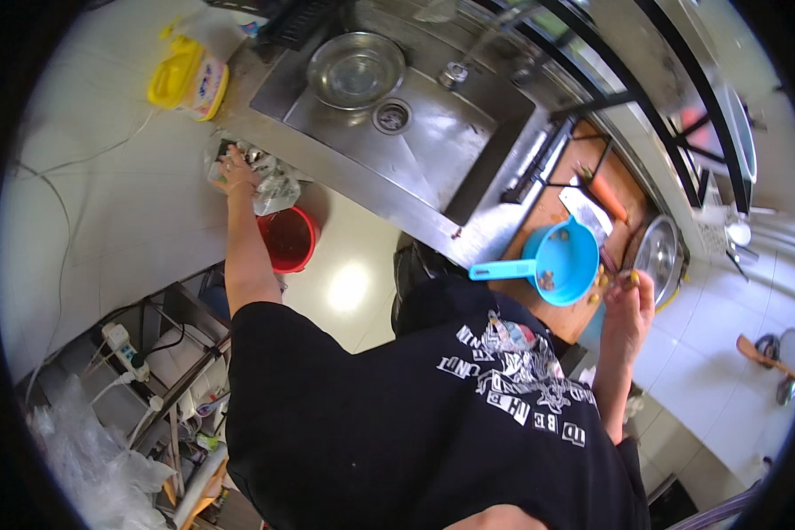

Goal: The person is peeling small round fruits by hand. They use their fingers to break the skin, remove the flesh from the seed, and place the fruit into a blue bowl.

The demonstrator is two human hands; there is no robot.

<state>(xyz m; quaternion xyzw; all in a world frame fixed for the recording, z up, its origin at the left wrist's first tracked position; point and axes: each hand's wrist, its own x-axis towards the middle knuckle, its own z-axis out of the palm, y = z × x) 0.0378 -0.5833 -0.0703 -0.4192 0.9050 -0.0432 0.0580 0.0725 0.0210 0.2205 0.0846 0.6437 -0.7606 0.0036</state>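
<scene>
At the left, my left hand (238,175) lies with spread fingers on a clear plastic bag (278,189) above a red bucket (314,232); whether it grips the bag is unclear. My right hand (626,311) pinches a small yellow-brown piece (634,279) beside the wooden board. Similar small pieces (601,279) lie by a light-blue plastic strainer or scoop (580,265), which has a few small brownish pieces inside. A carrot (607,196) and a cleaver-like metal blade (584,211) rest on the board (550,308). Behind the right hand stands a round metal bowl (659,252).
A steel sink (437,146) holds a round metal basin (356,71) near its drain. Black rack bars (662,99) cross above the board. A yellow-capped jug (195,83) stands at the upper left. Lower left are a power strip (124,350) and plastic bags (93,450).
</scene>
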